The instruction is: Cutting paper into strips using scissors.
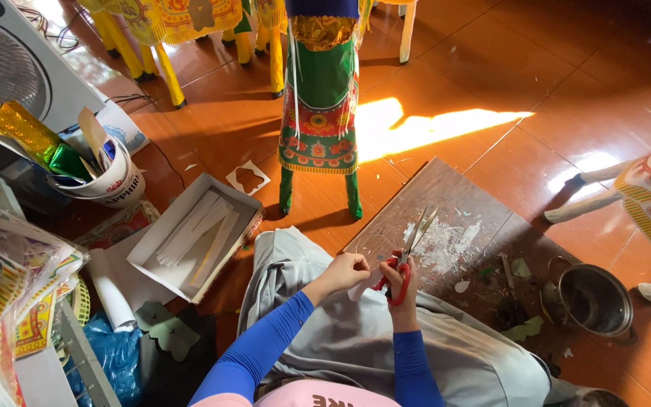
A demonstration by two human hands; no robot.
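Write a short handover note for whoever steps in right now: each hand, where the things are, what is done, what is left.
Right hand: grips red-handled scissors, blades open and pointing away from the body.
Left hand: pinches a small pale paper piece right next to the scissors, over the lap.
Things: worn wooden board ahead on the floor, littered with white scraps; metal pot at the right; open cardboard box with white paper strips at the left; green cut shapes on the floor near it.
Done: some shapes are already cut out.
Left: the piece in hand is still at the scissors.
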